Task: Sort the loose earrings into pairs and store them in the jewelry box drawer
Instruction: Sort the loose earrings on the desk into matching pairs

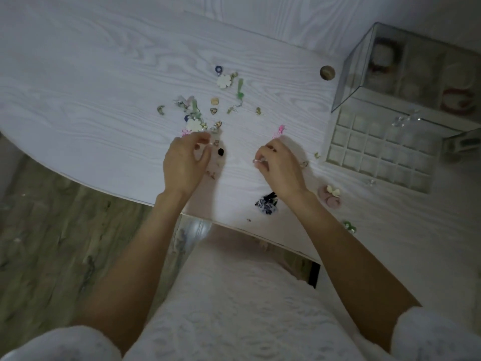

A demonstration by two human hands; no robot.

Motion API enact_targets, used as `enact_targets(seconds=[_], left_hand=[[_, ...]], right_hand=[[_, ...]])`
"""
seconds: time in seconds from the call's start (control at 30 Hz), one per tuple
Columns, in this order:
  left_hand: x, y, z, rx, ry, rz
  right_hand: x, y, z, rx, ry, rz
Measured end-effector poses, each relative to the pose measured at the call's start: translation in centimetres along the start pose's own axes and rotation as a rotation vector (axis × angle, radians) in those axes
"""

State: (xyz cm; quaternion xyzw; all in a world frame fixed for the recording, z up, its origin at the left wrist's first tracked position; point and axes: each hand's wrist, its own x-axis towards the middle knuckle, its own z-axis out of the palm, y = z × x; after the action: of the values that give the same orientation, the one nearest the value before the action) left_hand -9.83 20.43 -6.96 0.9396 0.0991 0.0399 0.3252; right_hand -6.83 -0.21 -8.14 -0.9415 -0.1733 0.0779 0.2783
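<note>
Several loose earrings (208, 105) lie scattered on the white wood-grain table (104, 87), among them a white flower (224, 81), a green drop (240, 89) and a black stud (221, 151). My left hand (184, 162) pinches a small clear earring (215, 143) at its fingertips. My right hand (279, 165) has its fingers curled around a small pink earring (280, 130) that sticks out above them. The jewelry box (406, 71) stands at the right with its divided drawer (377, 149) pulled out.
Sorted pieces lie near the table's front edge: a dark patterned pair (266, 203), a pink and cream pair (330, 195), a green piece (348, 226). A round bead-like knob (327, 72) sits by the box. The wooden floor (52, 230) is visible at left.
</note>
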Motion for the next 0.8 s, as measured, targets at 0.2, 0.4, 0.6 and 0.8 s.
enact_targets(seconds=[0.2,0.4,0.6,0.8], left_hand=[[4.1,-3.6,-1.3,0.0,0.097,-0.149],[8.5,-3.3,-1.0,0.081,0.031,-0.038],[10.9,-3.2,-0.7,0.148,-0.05,-0.07],[11.5,-2.5,-0.6,0.294,-0.093,-0.012]], right_hand=[[0.8,-0.4,0.4,-0.029,0.001,0.009],[1.8,-0.9,1.0,-0.028,-0.003,0.042],[2.2,-1.4,1.1,-0.026,0.002,0.072],[2.4,-1.4,1.3,-0.021,0.021,0.08]])
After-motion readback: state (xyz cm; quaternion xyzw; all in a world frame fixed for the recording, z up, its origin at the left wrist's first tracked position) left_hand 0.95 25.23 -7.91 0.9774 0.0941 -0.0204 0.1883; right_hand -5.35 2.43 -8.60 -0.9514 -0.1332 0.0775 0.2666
